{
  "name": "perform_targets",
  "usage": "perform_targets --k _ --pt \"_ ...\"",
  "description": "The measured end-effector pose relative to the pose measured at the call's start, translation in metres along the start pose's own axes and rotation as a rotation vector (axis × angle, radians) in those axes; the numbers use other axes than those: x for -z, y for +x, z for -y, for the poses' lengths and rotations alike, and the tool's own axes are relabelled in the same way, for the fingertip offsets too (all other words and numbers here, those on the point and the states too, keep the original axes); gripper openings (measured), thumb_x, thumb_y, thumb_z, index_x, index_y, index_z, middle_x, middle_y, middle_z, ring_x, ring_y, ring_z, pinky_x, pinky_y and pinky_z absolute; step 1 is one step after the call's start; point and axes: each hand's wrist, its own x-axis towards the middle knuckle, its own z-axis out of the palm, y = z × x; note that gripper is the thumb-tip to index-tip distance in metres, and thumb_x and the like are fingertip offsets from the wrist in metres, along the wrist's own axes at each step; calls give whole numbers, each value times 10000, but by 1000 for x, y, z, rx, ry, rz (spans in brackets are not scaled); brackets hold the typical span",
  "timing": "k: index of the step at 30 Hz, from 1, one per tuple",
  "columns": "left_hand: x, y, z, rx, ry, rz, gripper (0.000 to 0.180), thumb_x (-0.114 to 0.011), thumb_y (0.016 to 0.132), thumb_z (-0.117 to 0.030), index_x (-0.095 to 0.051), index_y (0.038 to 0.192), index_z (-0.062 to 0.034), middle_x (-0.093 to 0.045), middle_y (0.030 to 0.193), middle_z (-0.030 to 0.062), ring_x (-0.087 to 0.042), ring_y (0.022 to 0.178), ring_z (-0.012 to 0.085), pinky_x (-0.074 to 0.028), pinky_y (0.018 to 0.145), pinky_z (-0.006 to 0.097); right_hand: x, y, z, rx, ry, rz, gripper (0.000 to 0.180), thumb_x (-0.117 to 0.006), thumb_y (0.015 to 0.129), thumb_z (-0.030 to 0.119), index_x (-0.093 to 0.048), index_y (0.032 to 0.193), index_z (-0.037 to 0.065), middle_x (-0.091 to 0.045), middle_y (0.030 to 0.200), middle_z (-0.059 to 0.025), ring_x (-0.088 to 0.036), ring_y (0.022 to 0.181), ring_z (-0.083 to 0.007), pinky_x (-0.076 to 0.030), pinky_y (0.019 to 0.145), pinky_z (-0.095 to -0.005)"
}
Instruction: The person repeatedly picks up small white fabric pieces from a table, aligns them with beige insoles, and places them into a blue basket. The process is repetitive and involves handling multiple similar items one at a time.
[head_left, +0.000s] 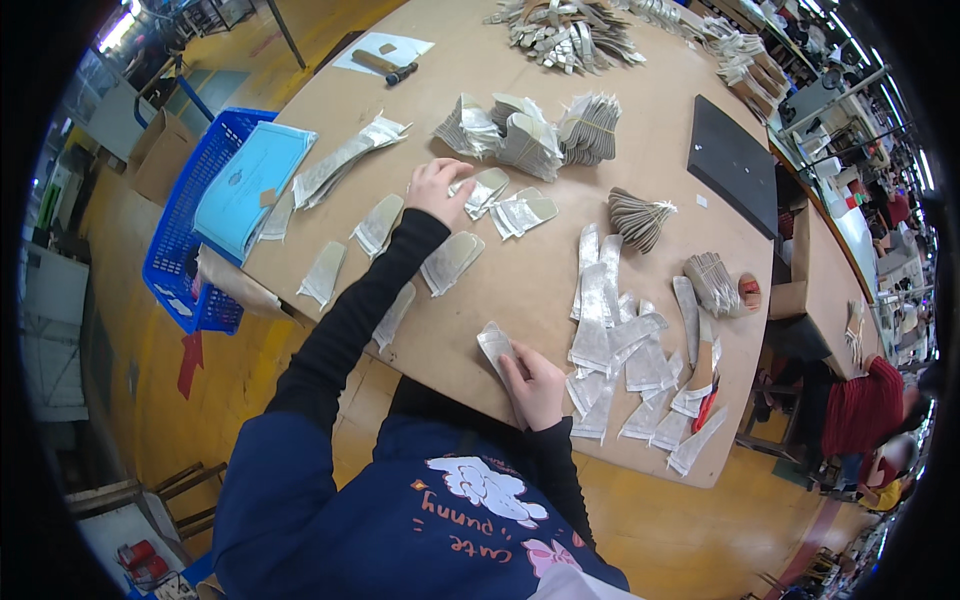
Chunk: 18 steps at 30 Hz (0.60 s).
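My right hand (537,384), at the table's near edge, pinches a narrow silvery-grey fabric piece (491,342) between thumb and fingers. Farther off, my left hand (440,190) reaches over the table with curved, parted fingers. Its fingertips are at the end of a silver-and-beige fabric piece (487,190); whether they grip it I cannot make out. Around that hand lie more such pieces, among them a short stack (524,212), a wide piece (452,263) and a piece (378,226) beside my forearm. Loose silvery strips (610,340) overlap to the right of my right hand.
Bundled fabric pieces (530,140) stand mid-table, with a fanned bundle (640,220) to their right. A black board (735,165) lies at the right edge. A hammer (385,67) rests at the far left. Beside the table is a blue basket (165,250); a person in red (862,410) sits right.
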Motion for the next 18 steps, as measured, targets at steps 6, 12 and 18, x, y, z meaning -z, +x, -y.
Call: perform_targets --k 6,12,18 --pt "-43 29 16 164 432 347 603 -832 704 -457 -654 1144 -86 -522 1239 124 -426 1210 343 -409 1023 432 0 -1 -3 13 17 -1 268 -734 868 160 -710 1088 9 -703 847 -171 -698 718 -255 -530 654 -320" --pt "-24 33 -3 100 124 295 392 -795 777 -294 -596 1049 -93 -683 952 201 -665 934 383 -533 773 463 -1 -3 -6 58 -2 -6 254 -730 870 161 -714 1079 17 -704 876 -167 -694 736 -281 -533 663 -332" --pt "61 -17 -45 39 -546 165 384 -790 815 -213 -620 1130 -73 -714 905 74 -705 814 177 -546 693 342 -3 -8 -4 104 -190 -133 236 -740 848 151 -731 1063 53 -657 818 -124 -645 694 -289 -504 646 -366"
